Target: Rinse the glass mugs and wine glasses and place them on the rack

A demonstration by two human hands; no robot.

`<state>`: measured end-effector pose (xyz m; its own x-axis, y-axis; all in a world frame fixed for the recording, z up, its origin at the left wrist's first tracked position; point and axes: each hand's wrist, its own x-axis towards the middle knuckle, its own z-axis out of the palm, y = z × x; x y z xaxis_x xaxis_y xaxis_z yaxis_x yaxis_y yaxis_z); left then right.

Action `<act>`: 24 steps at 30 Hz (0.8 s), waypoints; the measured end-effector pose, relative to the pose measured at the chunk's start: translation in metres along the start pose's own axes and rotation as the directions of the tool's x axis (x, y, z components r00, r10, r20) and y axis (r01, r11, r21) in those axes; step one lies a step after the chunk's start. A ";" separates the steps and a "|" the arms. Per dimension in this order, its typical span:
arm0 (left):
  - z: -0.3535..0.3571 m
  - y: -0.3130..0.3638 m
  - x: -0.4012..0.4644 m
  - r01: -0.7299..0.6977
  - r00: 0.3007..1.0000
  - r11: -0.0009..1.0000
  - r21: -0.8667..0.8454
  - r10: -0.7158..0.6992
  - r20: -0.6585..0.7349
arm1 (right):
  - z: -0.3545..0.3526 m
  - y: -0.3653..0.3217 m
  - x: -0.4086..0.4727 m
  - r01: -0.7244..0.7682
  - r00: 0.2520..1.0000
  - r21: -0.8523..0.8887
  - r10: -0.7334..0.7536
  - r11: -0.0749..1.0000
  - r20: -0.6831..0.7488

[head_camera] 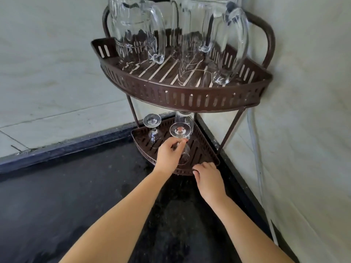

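Observation:
A brown two-tier corner rack (182,95) stands in the corner of a black counter. Two large glass mugs (136,29) (209,40) stand upside down on its upper shelf. On the lower shelf (201,149) an inverted wine glass (152,128) stands at the left, and another glass (184,118) stands at the back, partly hidden by the upper shelf. My left hand (169,154) pinches the stem of a second inverted wine glass (179,137) over the lower shelf. My right hand (209,179) rests with curled fingers on the lower shelf's front rim.
The black counter (76,196) looks wet and spreads toward me. Pale tiled walls close in at the left and right. A thin grey cable (256,149) runs down the right wall beside the rack's leg.

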<state>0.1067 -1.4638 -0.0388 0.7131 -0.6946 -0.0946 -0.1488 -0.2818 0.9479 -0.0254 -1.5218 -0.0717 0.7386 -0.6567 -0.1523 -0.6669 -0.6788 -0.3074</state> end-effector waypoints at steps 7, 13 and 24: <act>0.027 -0.020 0.016 -0.026 1.000 0.995 0.095 0.027 -0.016 | 0.004 0.008 0.004 0.065 0.997 0.121 -0.059 0.991 -0.056; 0.028 -0.028 0.018 -0.065 0.998 0.986 0.151 0.068 -0.012 | 0.005 0.008 0.003 0.071 0.994 0.149 -0.058 0.986 -0.090; -0.012 -0.020 -0.010 -0.050 0.995 0.996 0.074 0.043 0.088 | -0.015 -0.004 -0.030 0.018 0.995 0.201 0.003 0.979 -0.103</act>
